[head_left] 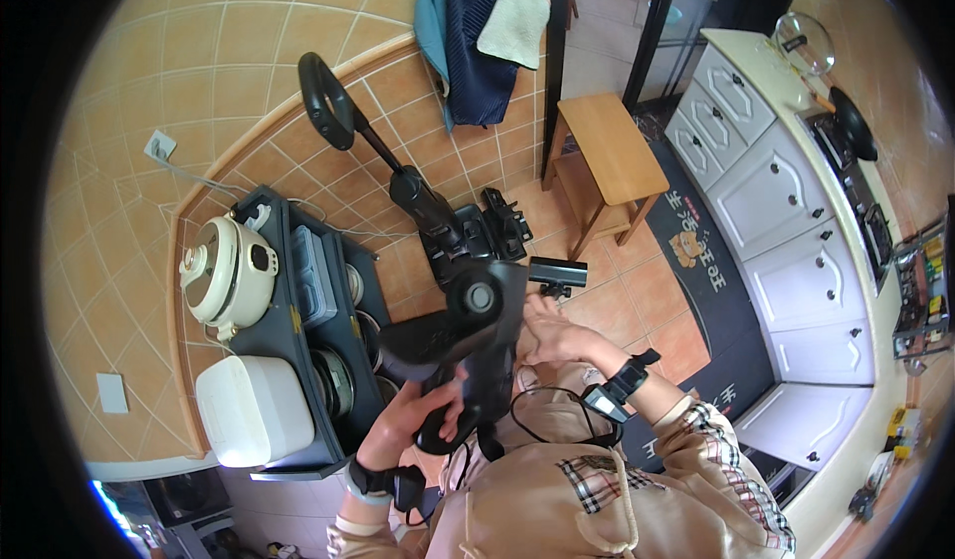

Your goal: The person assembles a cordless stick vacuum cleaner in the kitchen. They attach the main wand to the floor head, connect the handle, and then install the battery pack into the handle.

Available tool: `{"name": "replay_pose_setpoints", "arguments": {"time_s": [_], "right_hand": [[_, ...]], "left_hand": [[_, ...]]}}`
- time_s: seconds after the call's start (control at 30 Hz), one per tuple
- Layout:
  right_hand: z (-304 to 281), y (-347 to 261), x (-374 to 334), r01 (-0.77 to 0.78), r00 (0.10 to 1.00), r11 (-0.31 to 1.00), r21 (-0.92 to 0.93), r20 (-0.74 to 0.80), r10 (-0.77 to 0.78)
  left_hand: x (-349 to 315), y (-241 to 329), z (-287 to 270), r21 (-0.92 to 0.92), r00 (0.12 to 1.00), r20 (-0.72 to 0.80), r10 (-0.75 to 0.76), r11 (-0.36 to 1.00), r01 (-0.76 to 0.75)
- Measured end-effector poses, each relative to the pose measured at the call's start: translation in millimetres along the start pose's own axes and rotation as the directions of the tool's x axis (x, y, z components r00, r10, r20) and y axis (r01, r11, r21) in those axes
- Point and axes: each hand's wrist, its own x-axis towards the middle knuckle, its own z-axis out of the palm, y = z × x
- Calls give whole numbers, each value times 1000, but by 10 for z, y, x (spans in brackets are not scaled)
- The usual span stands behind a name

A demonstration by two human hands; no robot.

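Note:
My left hand (428, 412) is wrapped round the grip of a bulky black appliance unit (487, 360), which has a round grey-centred cap on top. The unit is held up in front of my body and covers part of the floor behind it. My right hand (553, 336) is beside its right edge, fingers stretched out and apart; whether they touch it I cannot tell. Beyond my hands a black upright floor cleaner (426, 201) with a loop handle stands on its dock. A black cylindrical part (557, 272) shows just above my right hand.
On the left, a dark grey shelf rack (290, 261) carries a cream electric cooker (231, 273) and a white lidded box (254, 410). A wooden step stool (609, 146) stands ahead, near hanging cloths (482, 52). White cabinets (786, 211) and a dark floor mat (711, 290) are on the right.

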Motion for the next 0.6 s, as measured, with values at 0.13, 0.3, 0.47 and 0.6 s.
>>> {"name": "replay_pose_setpoints", "arguments": {"time_s": [0.13,0.3,0.47,0.6], "right_hand": [[-536,-112,-469,-115,949,981,-155,-307,63],[-1275,-607,-861,384,772,922,58,-568,-286],[-1646,-615,-691,403,665,900,168,-729,-162],[-1858,-203,-587,368,494,912,178,-869,-29]], "left_hand": [[398,265,207,-49,983,179,33,998,-24],[985,572,467,-14,969,241,51,999,-49],[1712,727,817,19,933,288,214,973,-229],[2050,696,1121,218,832,281,478,813,-541]]}}
